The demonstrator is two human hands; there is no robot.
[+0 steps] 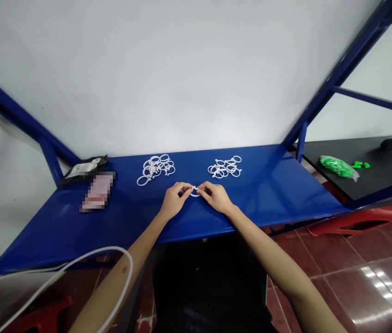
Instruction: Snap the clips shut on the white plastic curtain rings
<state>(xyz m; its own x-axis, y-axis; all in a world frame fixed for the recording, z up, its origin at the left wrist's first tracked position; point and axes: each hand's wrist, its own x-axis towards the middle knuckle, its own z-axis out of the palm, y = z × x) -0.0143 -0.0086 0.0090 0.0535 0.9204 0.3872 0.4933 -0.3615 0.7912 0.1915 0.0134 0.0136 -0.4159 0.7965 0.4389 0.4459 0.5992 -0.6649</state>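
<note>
A small white plastic ring (195,195), with a clip-like gap at its top, is held between both hands above the blue table. My left hand (175,200) pinches its left end with thumb and fingertips. On the other side, my right hand (217,196) pinches the right end the same way. Beyond the left hand lies a heap of white rings (154,167), loosely tangled. A second, smaller group of white rings (225,167) lies beyond the right hand. Fine detail of the ring's ends is partly covered by the fingertips.
The blue table (268,185) backs onto a white wall. At its left lie a black package (87,169) and a blurred pink packet (98,192). A bag of green pieces (338,166) sits on a black table at right. A white cable (113,248) crosses my left forearm.
</note>
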